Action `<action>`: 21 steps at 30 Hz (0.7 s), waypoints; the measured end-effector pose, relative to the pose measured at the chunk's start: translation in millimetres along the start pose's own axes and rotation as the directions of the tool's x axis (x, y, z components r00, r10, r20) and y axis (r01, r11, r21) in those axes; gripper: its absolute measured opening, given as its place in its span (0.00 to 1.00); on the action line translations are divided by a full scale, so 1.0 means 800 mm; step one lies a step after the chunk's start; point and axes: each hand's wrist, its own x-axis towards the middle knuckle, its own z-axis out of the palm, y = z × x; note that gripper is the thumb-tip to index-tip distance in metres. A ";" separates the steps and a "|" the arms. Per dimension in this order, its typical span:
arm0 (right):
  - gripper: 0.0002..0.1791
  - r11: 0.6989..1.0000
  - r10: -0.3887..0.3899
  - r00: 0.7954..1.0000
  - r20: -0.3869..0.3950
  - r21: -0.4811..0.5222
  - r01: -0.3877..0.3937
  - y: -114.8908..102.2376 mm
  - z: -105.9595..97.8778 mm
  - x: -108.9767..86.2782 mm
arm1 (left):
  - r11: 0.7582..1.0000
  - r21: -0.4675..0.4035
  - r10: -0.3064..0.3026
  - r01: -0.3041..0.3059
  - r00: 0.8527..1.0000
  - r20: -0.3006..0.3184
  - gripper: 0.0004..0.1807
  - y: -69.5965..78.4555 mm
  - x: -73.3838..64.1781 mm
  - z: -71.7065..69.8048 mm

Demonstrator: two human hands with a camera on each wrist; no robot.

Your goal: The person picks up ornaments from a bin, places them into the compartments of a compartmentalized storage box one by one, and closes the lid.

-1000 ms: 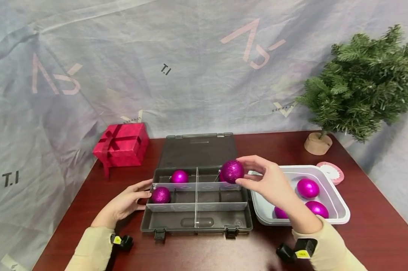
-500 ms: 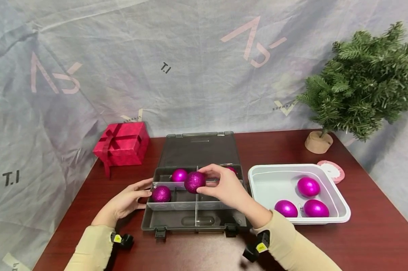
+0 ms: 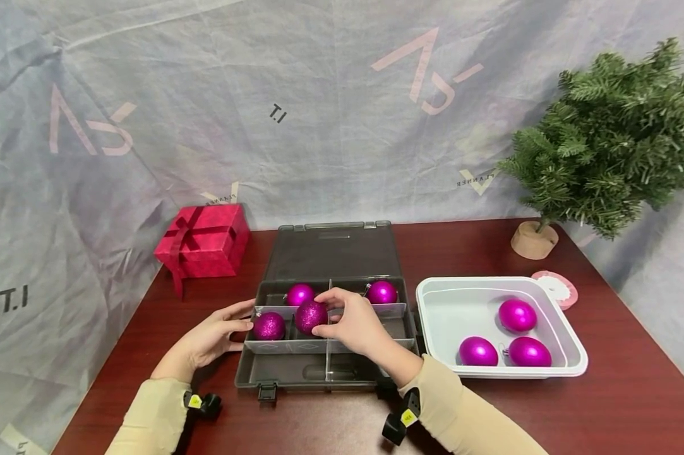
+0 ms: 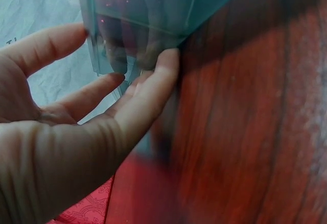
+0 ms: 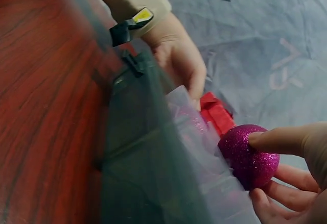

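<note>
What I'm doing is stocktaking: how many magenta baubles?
7: two baubles at the back of the case, one middle-left, one in the right hand, three in the tray.

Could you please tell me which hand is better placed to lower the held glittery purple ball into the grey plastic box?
Probably the right hand: it pinches the glittery purple ball over the middle row of the grey plastic box, while the left hand touches the box's left side.
</note>
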 end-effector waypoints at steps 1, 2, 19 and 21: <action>0.25 1.000 0.001 1.000 -0.003 -0.017 -0.001 0.001 0.002 0.000 | 1.000 0.001 0.001 -0.001 1.000 0.000 0.40 0.000 0.000 0.000; 0.25 0.999 0.000 1.000 -0.007 -0.037 0.000 0.003 0.003 0.000 | 1.000 0.002 0.002 -0.002 1.000 0.002 0.40 0.000 0.000 0.000; 0.24 0.992 -0.059 0.998 -0.015 -0.110 0.057 0.006 0.003 -0.004 | 1.000 -0.008 0.022 -0.021 0.999 0.034 0.40 -0.001 0.000 0.000; 0.21 0.996 -0.070 0.998 -0.003 -0.058 0.070 0.003 -0.002 -0.007 | 1.000 -0.008 0.023 -0.022 0.999 0.036 0.40 -0.002 -0.001 0.000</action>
